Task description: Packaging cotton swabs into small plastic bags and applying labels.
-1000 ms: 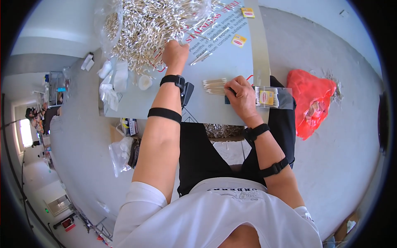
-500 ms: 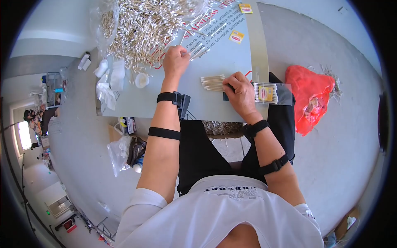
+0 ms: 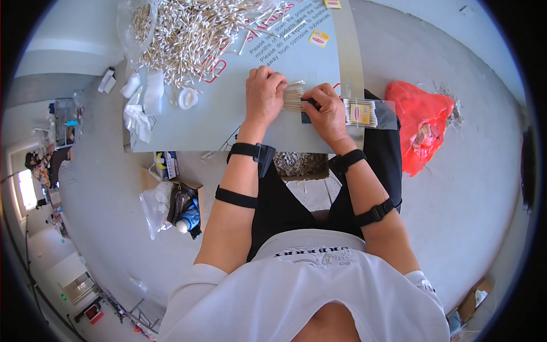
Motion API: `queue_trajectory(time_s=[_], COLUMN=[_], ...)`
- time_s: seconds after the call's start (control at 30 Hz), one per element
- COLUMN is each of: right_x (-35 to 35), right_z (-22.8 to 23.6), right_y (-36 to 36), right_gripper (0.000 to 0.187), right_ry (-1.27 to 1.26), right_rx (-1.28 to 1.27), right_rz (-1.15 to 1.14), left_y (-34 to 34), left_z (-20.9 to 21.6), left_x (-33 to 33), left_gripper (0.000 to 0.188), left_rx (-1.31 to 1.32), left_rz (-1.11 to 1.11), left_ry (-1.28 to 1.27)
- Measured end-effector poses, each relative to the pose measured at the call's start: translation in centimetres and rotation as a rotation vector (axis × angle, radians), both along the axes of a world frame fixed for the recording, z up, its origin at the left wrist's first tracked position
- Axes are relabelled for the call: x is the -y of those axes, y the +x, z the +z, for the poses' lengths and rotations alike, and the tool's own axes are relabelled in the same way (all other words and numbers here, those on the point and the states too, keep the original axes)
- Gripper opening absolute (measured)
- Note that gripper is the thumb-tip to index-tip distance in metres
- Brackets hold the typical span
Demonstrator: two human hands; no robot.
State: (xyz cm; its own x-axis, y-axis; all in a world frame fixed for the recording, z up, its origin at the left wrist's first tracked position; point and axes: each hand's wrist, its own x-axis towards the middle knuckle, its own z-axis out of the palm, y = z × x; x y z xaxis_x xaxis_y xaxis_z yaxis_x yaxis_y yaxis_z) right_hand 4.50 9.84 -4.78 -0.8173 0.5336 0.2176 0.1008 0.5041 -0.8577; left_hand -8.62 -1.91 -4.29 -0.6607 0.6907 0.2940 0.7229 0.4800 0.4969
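A small flat row of cotton swabs (image 3: 293,98) lies between my hands near the table's front edge. At its left end my left hand (image 3: 264,97) has its fingers closed on the swab tips. My right hand (image 3: 326,114) pinches the row's right end over a small dark piece, partly hidden under the fingers. Just right of that hand, a clear bag packed with cotton swabs and a yellow label (image 3: 360,112) overhangs the table's right edge. A big heap of loose cotton swabs (image 3: 191,40) covers the far left of the table.
Yellow cards (image 3: 319,38) lie on the printed grey tabletop (image 3: 228,119). A round white container (image 3: 188,98) and crumpled white wrapping (image 3: 137,121) are at left. On the floor sit a red bag (image 3: 421,122) and a box of belongings (image 3: 185,208). Another swab-filled box (image 3: 302,164) is below the table.
My left hand has come from beside the heap, rightward and nearer, to the row of swabs. My right hand stays at the row. The whole view has shifted slightly.
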Motion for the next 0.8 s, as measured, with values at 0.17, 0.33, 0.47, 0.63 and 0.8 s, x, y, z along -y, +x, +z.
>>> queue_trajectory(time_s=[0.17, 0.33, 0.47, 0.63, 0.8], right_x=[0.3, 0.8, 1.5, 2.2, 2.0], right_z=[0.0, -0.6, -0.9, -1.3, -1.3], right_y=[0.5, 0.4, 0.2, -0.1, -0.9], right_gripper=[0.012, 0.014, 0.021, 0.033, 0.035], right_ry=[-0.253, -0.347, -0.500, -0.597, -0.580], right_rx=[-0.075, -0.352, -0.389, -0.419, -0.411], right_rz=[-0.165, -0.234, -0.245, -0.238, -0.221], left_y=[4.1, 4.2, 4.1, 5.8, 5.5], left_z=[0.1, -0.2, -0.1, -1.1, -1.3], left_x=[0.8, 0.7, 0.6, 1.1, -0.1], left_gripper=[0.063, 0.076, 0.077, 0.071, 0.060], left_rx=[-0.157, -0.098, -0.097, -0.020, 0.428], left_rz=[-0.021, -0.034, -0.107, -0.081, 0.148], left_ry=[-0.271, -0.303, -0.348, -0.171, 0.532])
